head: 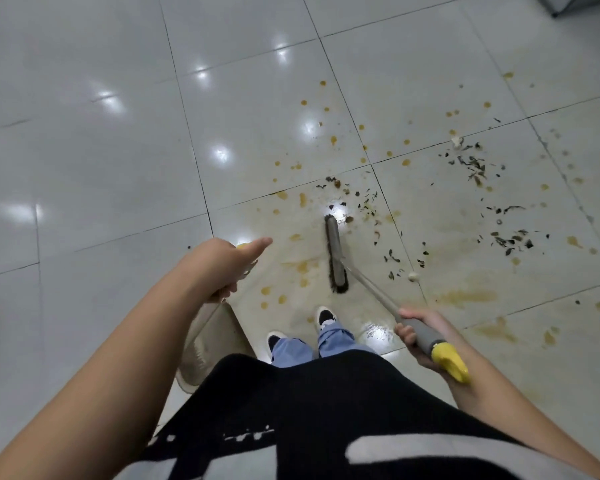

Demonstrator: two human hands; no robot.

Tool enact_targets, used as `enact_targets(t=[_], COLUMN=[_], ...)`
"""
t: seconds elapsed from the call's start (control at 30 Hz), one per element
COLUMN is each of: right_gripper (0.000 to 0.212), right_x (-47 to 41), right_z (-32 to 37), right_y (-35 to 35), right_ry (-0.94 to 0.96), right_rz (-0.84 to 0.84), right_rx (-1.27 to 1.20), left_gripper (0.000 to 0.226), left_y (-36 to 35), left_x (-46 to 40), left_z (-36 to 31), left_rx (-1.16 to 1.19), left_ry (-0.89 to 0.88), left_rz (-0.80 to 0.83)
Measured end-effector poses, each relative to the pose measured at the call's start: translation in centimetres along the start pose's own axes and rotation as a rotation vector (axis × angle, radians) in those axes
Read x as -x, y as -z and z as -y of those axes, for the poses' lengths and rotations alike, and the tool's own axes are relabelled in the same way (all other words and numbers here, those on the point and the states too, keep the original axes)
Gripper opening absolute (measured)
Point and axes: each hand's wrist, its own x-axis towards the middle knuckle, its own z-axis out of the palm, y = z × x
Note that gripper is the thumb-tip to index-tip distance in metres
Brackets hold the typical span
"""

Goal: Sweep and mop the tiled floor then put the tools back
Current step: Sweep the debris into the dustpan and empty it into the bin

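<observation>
My right hand (pixel 418 336) grips the grey, yellow-capped handle of a broom (pixel 336 256). Its dark brush head rests on the tiled floor (pixel 118 168), just ahead of my feet. My left hand (pixel 227 265) is closed around the yellow-tipped handle of a beige dustpan (pixel 215 344), which stands on the floor to the left of my feet. Dark dry scraps (pixel 471 166) lie scattered to the right of the brush head, among yellow-brown splashes and smears (pixel 468 296).
My two feet (pixel 300 329) in dark shoes stand directly behind the brush. A dark object's corner (pixel 582 3) shows at the top right edge. The tiles to the left and far side are glossy and carry only light reflections.
</observation>
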Motion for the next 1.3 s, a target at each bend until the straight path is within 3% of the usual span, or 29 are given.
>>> enact_targets(t=[0.07,0.17,0.27,0.4,0.77,1.03,1.3], right_gripper=[0.005,0.015,0.01,0.019,0.015,0.015,0.015], right_x=[-1.0,-1.4,-0.7,1.0,1.5,-0.5,-5.5], right_z=[-0.6,-0.9,0.4,2.0,0.7,6.6,19.7], right_y=[-2.3,-5.2,-6.4,-8.3,-20.2,-25.4,-32.2], right_ry=[0.068,0.202,0.117,0.035,0.115,0.16,0.143], right_rz=[-0.058,-0.101,-0.048,0.039,0.241,0.299,0.264], right_rx=[0.194,0.387,0.275,0.239,0.091,-0.017,-0.087], left_gripper=[0.061,0.061,0.06,0.059,0.069,0.051,0.062], left_y=[1.3,3.8,6.1,8.5,16.8,23.6,28.3], left_x=[-0.1,-0.2,-0.2,0.2,-1.1,-6.1,-15.9], left_z=[0.8,2.3,4.4,7.6,10.1,4.7,-8.6], left_rx=[0.016,0.026,0.046,0.102,0.24,0.263,0.077], left_ry=[-0.012,-0.029,-0.04,-0.051,-0.2,-0.311,-0.32], left_rz=[-0.008,-0.025,-0.055,-0.055,-0.161,-0.217,-0.11])
